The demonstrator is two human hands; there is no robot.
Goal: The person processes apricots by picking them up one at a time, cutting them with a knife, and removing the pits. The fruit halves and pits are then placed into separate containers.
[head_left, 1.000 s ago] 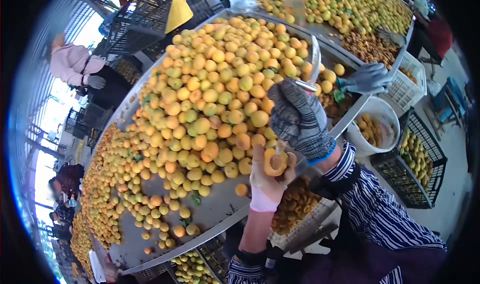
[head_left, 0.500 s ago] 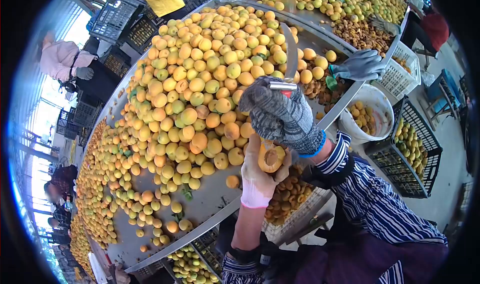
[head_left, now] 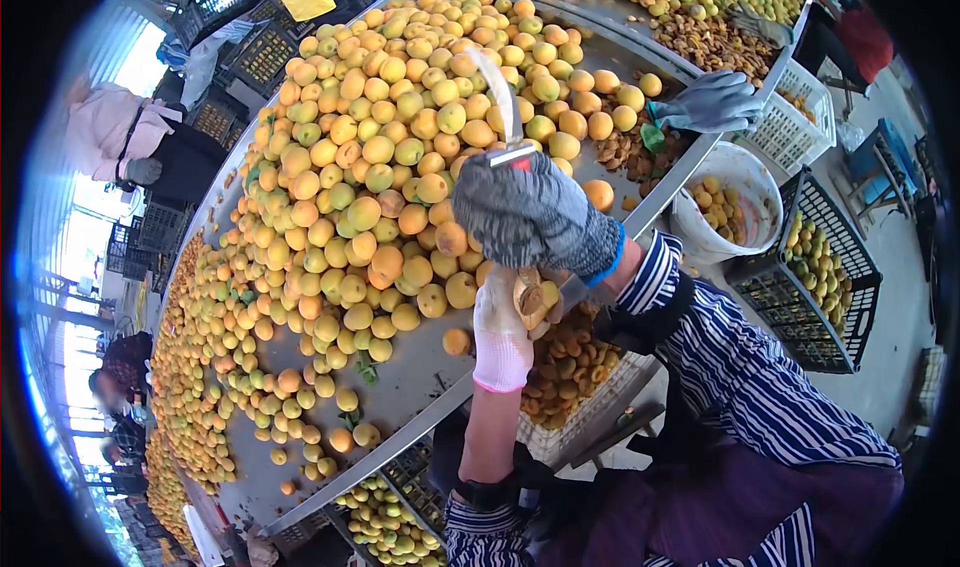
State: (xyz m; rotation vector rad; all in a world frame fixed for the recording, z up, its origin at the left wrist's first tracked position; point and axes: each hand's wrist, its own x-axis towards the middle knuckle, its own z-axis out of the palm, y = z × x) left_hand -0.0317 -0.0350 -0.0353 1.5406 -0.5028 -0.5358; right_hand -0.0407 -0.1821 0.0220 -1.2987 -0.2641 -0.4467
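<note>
My left hand (head_left: 503,317), in a thin pale glove with a pink cuff, is closed around a cut apricot (head_left: 530,302) whose brownish inside faces up. Just above it, my right hand (head_left: 530,215), in a grey knitted glove with a blue cuff, grips a curved knife (head_left: 503,92). The red handle shows at the metal collar, and the blade points up and away over the fruit. Its lower fingers overlap the apricot in this view and hide part of it. A large heap of whole apricots (head_left: 370,167) lies on the metal table (head_left: 415,377) beyond both hands.
Below my hands stands a light crate (head_left: 565,432) of apricot halves. To the right are a grey glove (head_left: 715,102) on the table edge, a white bucket (head_left: 690,222) and a black crate (head_left: 865,312) of fruit. A person (head_left: 125,132) stands across the table.
My right hand has moved left and down, closer over the apricot, and the knife blade now leans further left. The apricot has turned in my left hand. The whole view has shifted slightly.
</note>
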